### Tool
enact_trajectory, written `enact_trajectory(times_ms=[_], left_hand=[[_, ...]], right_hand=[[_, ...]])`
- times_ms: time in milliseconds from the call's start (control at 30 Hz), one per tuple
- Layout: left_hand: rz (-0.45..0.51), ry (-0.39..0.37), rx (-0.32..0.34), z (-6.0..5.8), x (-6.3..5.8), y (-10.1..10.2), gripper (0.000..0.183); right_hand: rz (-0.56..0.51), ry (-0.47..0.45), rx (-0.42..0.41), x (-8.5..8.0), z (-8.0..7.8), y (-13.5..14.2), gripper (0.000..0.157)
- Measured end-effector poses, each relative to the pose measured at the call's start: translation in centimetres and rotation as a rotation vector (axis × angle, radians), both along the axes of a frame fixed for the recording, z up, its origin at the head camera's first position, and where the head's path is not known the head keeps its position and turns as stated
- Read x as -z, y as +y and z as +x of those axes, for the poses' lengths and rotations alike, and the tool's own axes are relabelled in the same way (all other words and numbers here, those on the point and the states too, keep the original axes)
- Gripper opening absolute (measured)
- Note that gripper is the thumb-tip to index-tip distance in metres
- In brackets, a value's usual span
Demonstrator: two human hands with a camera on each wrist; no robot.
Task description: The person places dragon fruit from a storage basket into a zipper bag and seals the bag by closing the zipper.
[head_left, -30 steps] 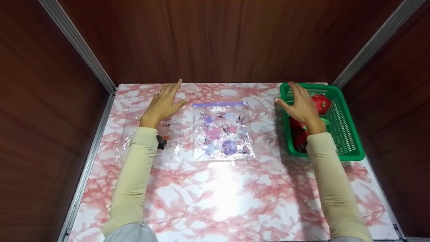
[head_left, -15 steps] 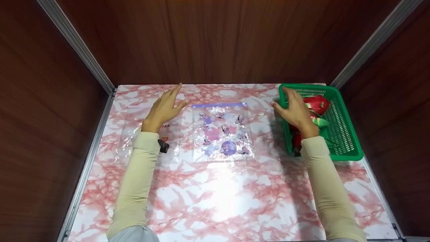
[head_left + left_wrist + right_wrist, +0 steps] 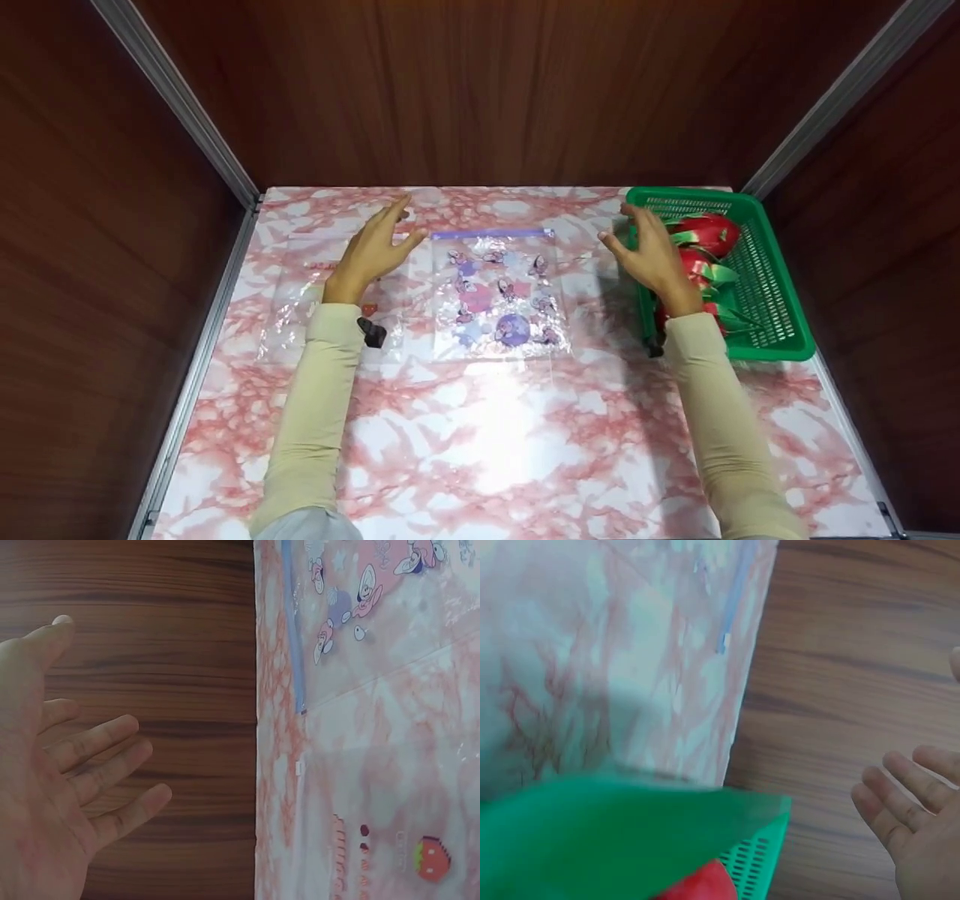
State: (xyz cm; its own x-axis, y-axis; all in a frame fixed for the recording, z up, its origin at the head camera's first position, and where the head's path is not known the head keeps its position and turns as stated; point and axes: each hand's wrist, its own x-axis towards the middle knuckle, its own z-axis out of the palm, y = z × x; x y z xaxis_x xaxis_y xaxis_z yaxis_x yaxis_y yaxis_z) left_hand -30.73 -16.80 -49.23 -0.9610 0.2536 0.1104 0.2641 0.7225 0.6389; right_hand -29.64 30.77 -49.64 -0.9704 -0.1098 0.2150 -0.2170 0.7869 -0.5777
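A: Anything being gripped?
B: Nope, left hand [image 3: 371, 253] and right hand [image 3: 651, 259] are being held loose, empty, pre-grasp seemingly. Finger-curling's probably being called for; purple bag [image 3: 495, 296] is lying mid-frame, basket [image 3: 772, 351] upper right.

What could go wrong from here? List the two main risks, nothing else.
1. The right hand overlaps the edge of the green basket in the head view; moving lower, it might bump the rim and jostle the red fruit.
2. The purple-topped bag and the clear bag lie flat and look thin, so they could slide or be awkward to open.
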Motion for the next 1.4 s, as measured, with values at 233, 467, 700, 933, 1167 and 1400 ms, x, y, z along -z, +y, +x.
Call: enact_trajectory(times_ms=[233, 467, 700, 933, 1167, 1400], left_hand=[[0.043, 0.01, -0.013, 0.4, 0.9, 0.2, 0.076], [0.082, 0.013, -0.017, 0.6, 1.6, 0.7, 0.072], [0.121, 0.034, -0.013, 0.9, 2.2, 1.2, 0.066], [0.143, 0.018, -0.018, 1.2, 2.6, 1.6, 0.066], [0.171, 0.024, -0.019, 1.3, 3.6, 2.1, 0.062], [0.227, 0.038, -0.007, 1.3, 4.7, 2.5, 0.055]], right_hand=[[-0.059, 0.047, -0.005, 0.7, 0.2, -0.5, 0.068], [-0.102, 0.052, -0.02, 1.2, 0.4, -1.3, 0.063], [-0.162, 0.051, -0.027, 1.6, 0.6, -2.1, 0.061], [-0.184, 0.069, -0.037, 2.1, 0.7, -2.8, 0.062], [-0.221, 0.053, -0.034, 2.7, 1.0, -3.6, 0.059], [-0.248, 0.031, -0.057, 3.4, 1.3, -4.3, 0.059]])
